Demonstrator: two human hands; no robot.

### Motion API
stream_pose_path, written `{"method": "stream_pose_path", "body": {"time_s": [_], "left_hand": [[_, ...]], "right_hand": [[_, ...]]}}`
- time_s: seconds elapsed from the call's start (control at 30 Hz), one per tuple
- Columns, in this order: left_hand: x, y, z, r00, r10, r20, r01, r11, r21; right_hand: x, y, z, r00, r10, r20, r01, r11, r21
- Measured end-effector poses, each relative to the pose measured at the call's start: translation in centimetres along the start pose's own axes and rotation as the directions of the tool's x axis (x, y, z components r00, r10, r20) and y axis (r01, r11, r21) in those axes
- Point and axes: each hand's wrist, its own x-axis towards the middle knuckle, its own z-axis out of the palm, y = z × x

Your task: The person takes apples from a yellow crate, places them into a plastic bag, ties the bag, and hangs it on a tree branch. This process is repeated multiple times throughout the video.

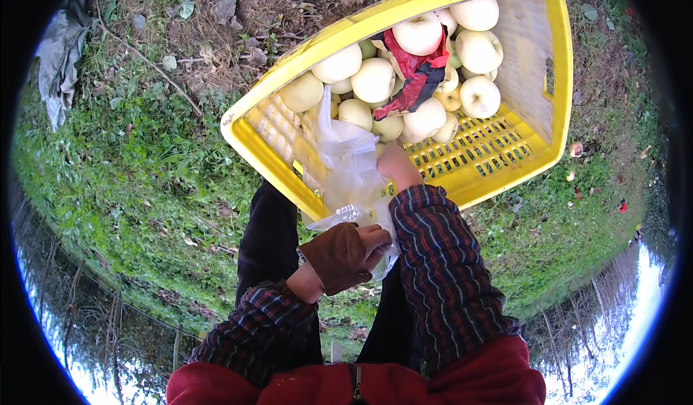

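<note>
My left hand [346,256], in a brown fingerless glove, has its fingers curled on the edge of a thin translucent plastic bag [352,150]. The bag drapes over the near rim of a yellow plastic crate [482,150] and reaches inside it. My bare right hand [398,167] is down in the crate beside the bag, close to the apples. Its fingers are mostly hidden, so I cannot tell whether it grips anything. Pale yellow-green apples [373,80] are heaped toward the crate's far side. Torn red and black paper [414,83] lies among them, under one apple.
Grass and weeds [178,188] surround the crate, with bare soil and dry leaves [243,20] beyond it. A thin stick [157,69] and a grey cloth or sheet [59,64] lie at left. Fallen fruit [576,149] and red scraps [623,206] are at right.
</note>
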Motion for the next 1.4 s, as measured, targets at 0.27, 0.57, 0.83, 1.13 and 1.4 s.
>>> {"method": "stream_pose_path", "body": {"time_s": [0.27, 0.57, 0.83, 1.13, 1.4], "left_hand": [[0.5, -1.1, -0.1, 0.963, -0.248, 0.109, 0.259, 0.961, -0.097], [1.7, -1.9, -0.1, 0.667, -0.744, -0.049, 0.618, 0.589, -0.521], [2.0, -2.6, 1.3, 0.567, -0.817, -0.108, 0.632, 0.515, -0.578], [2.1, -2.6, 1.2, 0.661, -0.745, -0.089, 0.565, 0.572, -0.595], [1.9, -2.1, 1.3, 0.822, -0.563, 0.089, 0.490, 0.618, -0.615]], "right_hand": [[-2.0, 0.9, -2.3, 0.995, -0.095, -0.031, 0.098, 0.983, 0.157], [-12.6, 3.8, -14.1, 0.936, -0.130, -0.326, 0.313, 0.728, 0.610], [-18.1, 4.0, -19.3, 0.806, -0.303, -0.509, 0.576, 0.201, 0.792], [-13.5, -1.4, -6.1, 0.941, -0.266, 0.209, -0.052, 0.499, 0.865], [-7.8, -3.5, -1.3, 0.950, -0.141, -0.279, 0.310, 0.532, 0.788]]}}
